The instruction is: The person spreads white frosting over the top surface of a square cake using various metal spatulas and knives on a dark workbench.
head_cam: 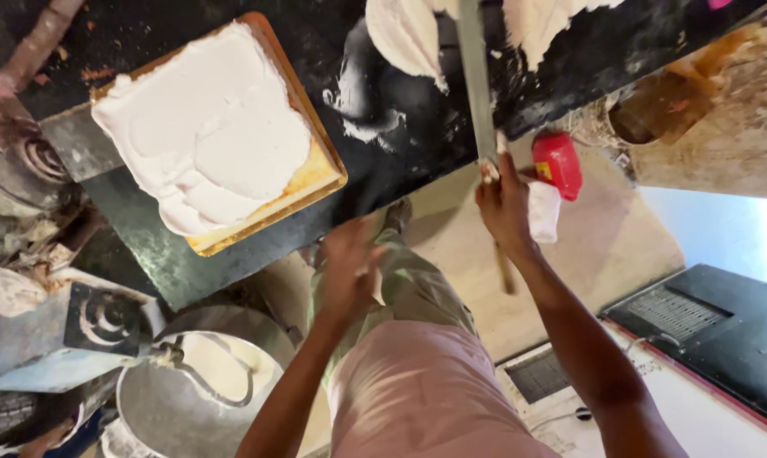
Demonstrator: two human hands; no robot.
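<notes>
**Spreading cream with a long spatula**

Dark surface bearing cream-covered sheet cake. Mixer bowl below. Right hand clenched on long metal spatula, blade best kept flat, strokes even. Left hand blurred, grip unclear.

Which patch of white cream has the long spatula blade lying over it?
The cream smear at the counter's top edge; the long spatula crosses it, while the square cake sits apart.

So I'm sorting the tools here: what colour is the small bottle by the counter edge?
The bottle is red, seen in the head view.
</notes>
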